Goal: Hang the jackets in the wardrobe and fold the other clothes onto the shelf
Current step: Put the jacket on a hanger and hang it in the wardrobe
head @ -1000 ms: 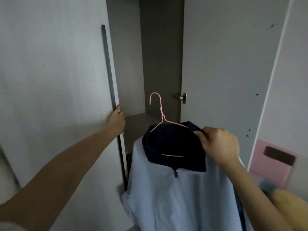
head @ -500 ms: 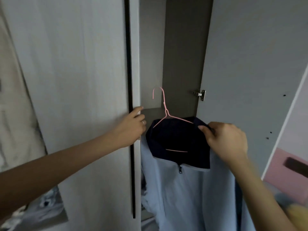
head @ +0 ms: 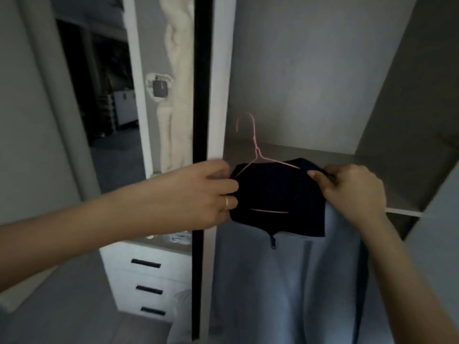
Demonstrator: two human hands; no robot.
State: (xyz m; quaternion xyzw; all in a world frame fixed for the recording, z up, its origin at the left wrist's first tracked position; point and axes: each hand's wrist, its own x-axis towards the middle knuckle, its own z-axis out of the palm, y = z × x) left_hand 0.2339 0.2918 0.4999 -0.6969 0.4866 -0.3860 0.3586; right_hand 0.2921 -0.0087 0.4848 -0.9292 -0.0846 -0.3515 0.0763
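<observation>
Your left hand [head: 211, 194] grips the left side of the dark collar, fingers curled. Your right hand [head: 352, 192] pinches the right side. The pale-blue jacket [head: 285, 281] hangs between them on the pink wire hanger [head: 255, 147], just in front of the open wardrobe [head: 310, 83]. Step in hand: hanging, not yet done. Next move likely calls for lifting the hook to a rail; none is in view. Behind the collar is a grey shelf [head: 310, 157]. To the left are white drawers [head: 146, 276] and a dark doorway [head: 99, 95].

Jacket [head: 285, 281] plain light blue, collar [head: 273, 189] dark navy, zip pull [head: 273, 243] dark. Hanger [head: 255, 145] in jacket thin pink wire. Wardrobe [head: 298, 70] behind jacket plain grey inside. Door edge [head: 218, 95] left of jacket white, with black strip [head: 201, 95]. Drawers [head: 124, 276] lower left of jacket white, handles [head: 146, 263] black. Gold ring [head: 226, 202] on left hand [head: 198, 194].
</observation>
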